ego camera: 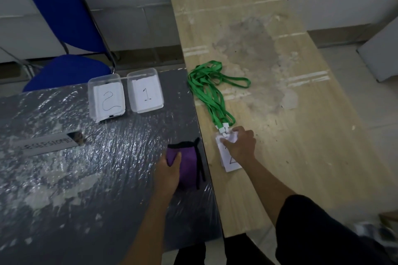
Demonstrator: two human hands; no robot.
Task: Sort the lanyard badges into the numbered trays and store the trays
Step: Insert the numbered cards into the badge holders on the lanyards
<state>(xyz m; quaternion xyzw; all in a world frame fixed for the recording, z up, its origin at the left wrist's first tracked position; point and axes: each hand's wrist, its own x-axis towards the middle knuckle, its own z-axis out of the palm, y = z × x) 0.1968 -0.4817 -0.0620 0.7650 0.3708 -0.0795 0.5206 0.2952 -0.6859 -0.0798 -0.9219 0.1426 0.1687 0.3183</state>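
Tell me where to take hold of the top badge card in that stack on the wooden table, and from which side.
Pinch the top badge card at its clip end, from above, where the right hand already rests: it lies flat on the wooden table, and the green lanyards trail away from that end.

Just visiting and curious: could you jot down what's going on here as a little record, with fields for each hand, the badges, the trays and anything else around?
left hand: grips a purple pouch on the grey table
right hand: pinches the white badges on the wooden table
lanyards: green, tangled, clipped to the badges
trays: tray marked 2 left of tray marked 1, side by side at the grey table's far edge
nearby: blue chair behind the trays
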